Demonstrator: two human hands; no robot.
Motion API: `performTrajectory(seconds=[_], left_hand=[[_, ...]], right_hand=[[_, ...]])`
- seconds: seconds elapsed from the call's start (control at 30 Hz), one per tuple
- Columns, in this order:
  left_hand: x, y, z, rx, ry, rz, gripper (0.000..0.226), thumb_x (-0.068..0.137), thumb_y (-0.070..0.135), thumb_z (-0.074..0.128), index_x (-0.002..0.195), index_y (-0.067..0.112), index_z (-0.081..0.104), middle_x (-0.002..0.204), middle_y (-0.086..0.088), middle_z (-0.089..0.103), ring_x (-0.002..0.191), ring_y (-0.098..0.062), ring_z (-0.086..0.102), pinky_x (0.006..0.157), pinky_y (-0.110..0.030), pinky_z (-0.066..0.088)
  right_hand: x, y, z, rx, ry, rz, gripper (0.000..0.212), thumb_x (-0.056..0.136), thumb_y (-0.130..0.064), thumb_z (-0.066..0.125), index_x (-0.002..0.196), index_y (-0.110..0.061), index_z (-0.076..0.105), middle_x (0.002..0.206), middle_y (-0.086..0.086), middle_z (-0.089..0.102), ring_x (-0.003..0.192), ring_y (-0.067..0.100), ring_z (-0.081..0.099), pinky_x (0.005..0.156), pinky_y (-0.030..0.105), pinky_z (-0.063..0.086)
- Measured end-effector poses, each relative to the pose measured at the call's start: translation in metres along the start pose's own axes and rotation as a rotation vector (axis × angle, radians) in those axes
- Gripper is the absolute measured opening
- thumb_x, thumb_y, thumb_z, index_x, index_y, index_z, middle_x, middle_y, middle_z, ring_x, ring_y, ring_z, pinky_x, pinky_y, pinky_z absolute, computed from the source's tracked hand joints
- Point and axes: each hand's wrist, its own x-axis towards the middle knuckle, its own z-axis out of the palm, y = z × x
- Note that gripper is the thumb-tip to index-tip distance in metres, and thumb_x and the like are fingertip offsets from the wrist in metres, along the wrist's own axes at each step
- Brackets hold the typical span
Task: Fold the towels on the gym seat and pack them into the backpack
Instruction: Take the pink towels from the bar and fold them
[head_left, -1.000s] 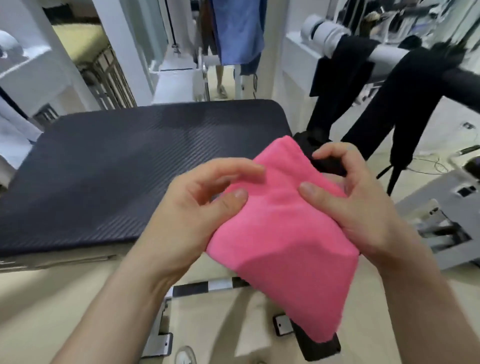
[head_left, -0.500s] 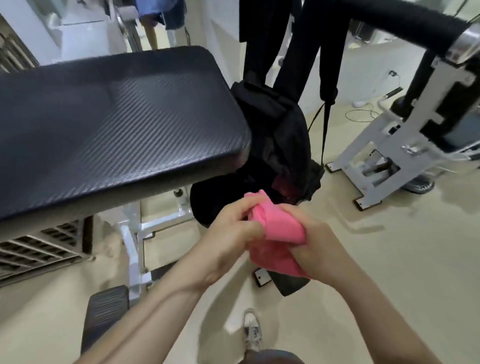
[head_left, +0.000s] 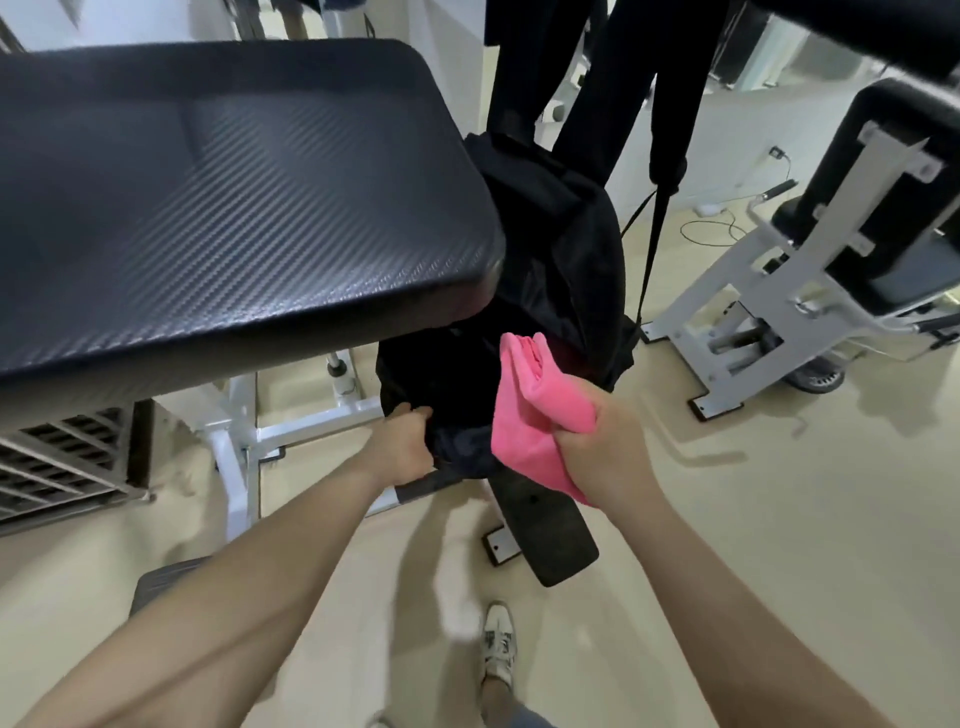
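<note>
The pink towel (head_left: 540, 410), bunched into a rough fold, sits in our right hand (head_left: 602, 452). That hand's grip is clamped around the towel's lower half, with the fingers curled into the cloth. The towel's upper end sticks up in front of the dark opening of the black backpack (head_left: 561, 249) and is not yet inside it.

Our left hand (head_left: 402, 441) has its grip clamped on the near edge of the backpack's fabric, at the lower left of the opening, thumb on top. The two hands are near each other, with the dark opening between them.

The backpack sits just beside the right end of the counter (head_left: 234, 197), a black padded gym seat with a woven texture. Its upper part touches the pad's rounded corner. Dark straps (head_left: 667, 104) run up from it toward the top of the view.

Below the hands we see a beige floor (head_left: 727, 493), a black foot pad (head_left: 550, 540) and our white sneaker (head_left: 500, 644). A white-framed gym machine (head_left: 727, 291) stands well apart to the right.
</note>
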Motion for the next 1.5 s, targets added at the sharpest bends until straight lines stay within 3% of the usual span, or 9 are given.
performTrajectory(seconds=[0.2, 0.3, 0.4, 0.67, 0.87, 1.0, 1.3, 1.37, 1.5], left_hand=[[-0.012, 0.060, -0.008, 0.535, 0.138, 0.313, 0.016, 0.087, 0.025, 0.060, 0.090, 0.013, 0.070, 0.099, -0.005, 0.052, 0.103, -0.029, 0.047, 0.075, -0.036, 0.038], [-0.032, 0.082, -0.022, 0.211, 0.243, 0.469, 0.015, 0.082, 0.035, 0.063, 0.074, 0.024, 0.070, 0.099, 0.008, 0.054, 0.107, -0.023, 0.043, 0.087, -0.038, 0.034], [-0.058, 0.105, -0.041, -0.182, 0.058, 0.375, 0.036, 0.090, 0.026, 0.061, 0.058, 0.040, 0.053, 0.059, 0.020, 0.052, 0.066, 0.002, 0.049, 0.070, -0.022, 0.040], [-0.151, 0.157, -0.078, -0.639, -0.054, 0.492, 0.040, 0.097, 0.033, 0.053, 0.059, 0.022, 0.047, 0.057, 0.009, 0.037, 0.053, -0.006, 0.034, 0.053, -0.026, 0.030], [-0.199, 0.155, -0.096, -0.530, -0.080, 0.343, 0.056, 0.094, 0.039, 0.049, 0.050, 0.021, 0.021, 0.047, 0.008, 0.018, 0.042, -0.009, 0.016, 0.043, -0.021, 0.018], [-0.219, 0.144, -0.092, -0.437, -0.186, 0.421, 0.060, 0.093, 0.037, 0.056, 0.047, 0.013, 0.025, 0.046, 0.002, 0.021, 0.044, -0.015, 0.019, 0.047, -0.026, 0.019], [-0.238, 0.144, -0.096, -0.314, -0.324, 0.500, 0.056, 0.093, 0.032, 0.060, 0.038, 0.028, 0.049, 0.043, 0.008, 0.036, 0.041, -0.008, 0.029, 0.046, -0.023, 0.026], [-0.242, 0.145, -0.097, -0.303, -0.330, 0.511, 0.056, 0.093, 0.031, 0.060, 0.039, 0.027, 0.047, 0.042, 0.009, 0.035, 0.040, -0.007, 0.029, 0.045, -0.023, 0.025], [-0.245, 0.144, -0.099, -0.277, -0.273, 0.536, 0.052, 0.093, 0.027, 0.060, 0.042, 0.022, 0.046, 0.040, 0.007, 0.034, 0.039, -0.008, 0.029, 0.044, -0.017, 0.024]], right_hand=[[0.040, 0.003, -0.012, 0.052, -0.115, 0.000, 0.031, 0.071, -0.016, 0.053, 0.099, -0.021, 0.066, 0.081, 0.004, 0.069, 0.074, 0.021, 0.066, 0.067, 0.034, 0.057], [0.057, -0.002, -0.032, -0.194, -0.155, -0.076, 0.041, 0.067, -0.017, 0.053, 0.105, -0.030, 0.065, 0.080, 0.000, 0.070, 0.073, 0.022, 0.067, 0.067, 0.042, 0.058], [0.080, -0.008, -0.044, -0.468, -0.132, -0.246, 0.036, 0.070, -0.008, 0.054, 0.100, -0.021, 0.069, 0.088, 0.000, 0.070, 0.085, 0.025, 0.065, 0.075, 0.039, 0.053], [0.097, -0.012, -0.045, -0.849, -0.312, -0.456, 0.054, 0.078, -0.008, 0.057, 0.121, -0.042, 0.061, 0.153, -0.001, 0.030, 0.138, 0.029, 0.024, 0.102, 0.051, 0.042], [0.085, -0.016, -0.049, -1.013, -0.123, -0.297, 0.070, 0.075, -0.013, 0.070, 0.132, -0.045, 0.045, 0.142, 0.003, 0.040, 0.121, 0.034, 0.043, 0.091, 0.050, 0.047], [0.062, -0.031, -0.035, -1.071, 0.121, -0.349, 0.031, 0.082, -0.014, 0.059, 0.112, -0.020, 0.062, 0.114, 0.011, 0.046, 0.106, 0.035, 0.046, 0.071, 0.041, 0.041], [0.006, -0.063, -0.017, -0.525, -0.609, -0.268, 0.005, 0.081, -0.017, 0.068, 0.083, -0.021, 0.065, 0.079, -0.005, 0.066, 0.076, 0.015, 0.059, 0.067, 0.029, 0.046], [0.004, -0.042, 0.011, -0.572, -0.513, -0.256, 0.014, 0.083, -0.014, 0.062, 0.074, -0.022, 0.055, 0.074, -0.006, 0.059, 0.074, 0.018, 0.058, 0.062, 0.028, 0.038], [0.011, -0.009, 0.051, -0.987, -0.208, -0.321, 0.029, 0.086, -0.014, 0.059, 0.114, -0.011, 0.054, 0.109, 0.013, 0.060, 0.104, 0.035, 0.058, 0.079, 0.041, 0.050]])
